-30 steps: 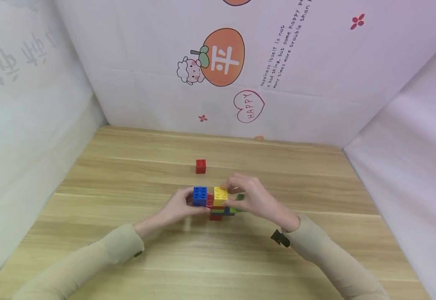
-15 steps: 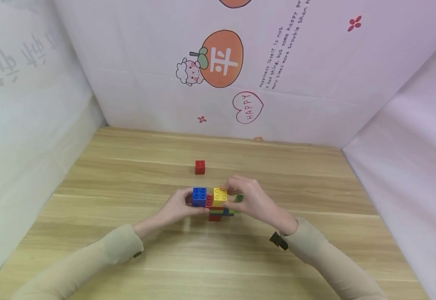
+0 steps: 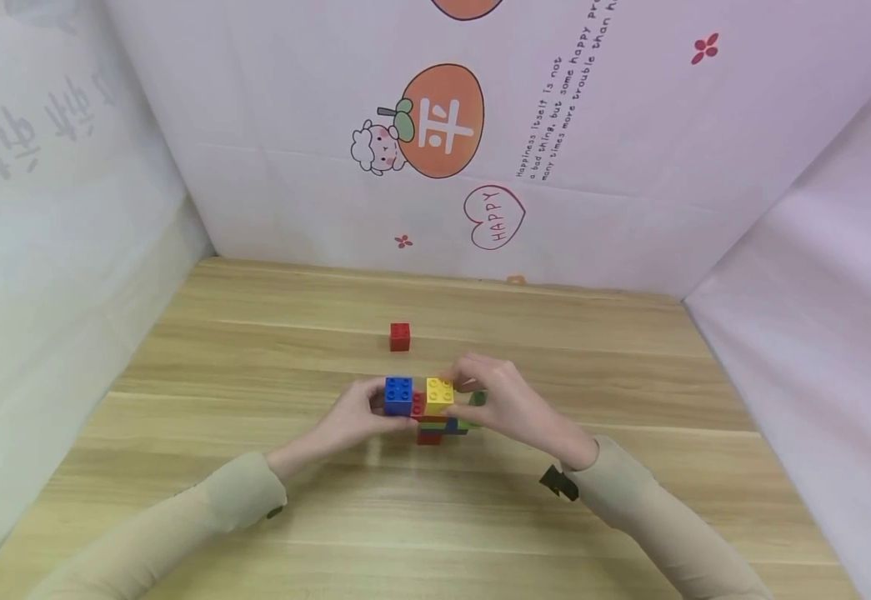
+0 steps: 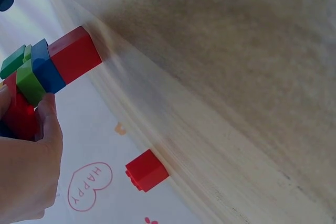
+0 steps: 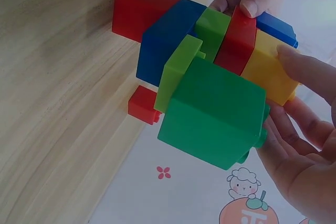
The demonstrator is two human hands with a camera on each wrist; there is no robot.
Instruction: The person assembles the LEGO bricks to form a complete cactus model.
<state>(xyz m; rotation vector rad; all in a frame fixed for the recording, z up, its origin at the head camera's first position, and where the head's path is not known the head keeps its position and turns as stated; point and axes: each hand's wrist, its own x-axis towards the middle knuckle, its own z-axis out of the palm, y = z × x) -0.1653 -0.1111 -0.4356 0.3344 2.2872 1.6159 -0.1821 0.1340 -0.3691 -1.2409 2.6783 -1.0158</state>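
A stack of toy building blocks stands on the table. Its bottom red block [image 5: 142,11] carries a lower blue block [image 5: 165,43], a green block [image 5: 212,35] and an upper red block [image 5: 236,43]. On top sit a blue block [image 3: 398,396] at the left and a yellow block [image 3: 439,397] at the right. A light-green piece [image 5: 177,72] with a large dark-green block [image 5: 212,114] juts out sideways. My left hand [image 3: 352,417] grips the upper red block below the top blue one, thumb in front. My right hand [image 3: 510,407] pinches the yellow block between thumb and fingers.
Behind the stack, a loose red block [image 3: 400,337] rests on the wooden table [image 3: 270,333]. White printed cloth [image 3: 292,192] hangs along the back, with further white cloth walls at both sides.
Both hands keep their hold on the blocks, and the stack looks the same. Only the head view has shifted very slightly.
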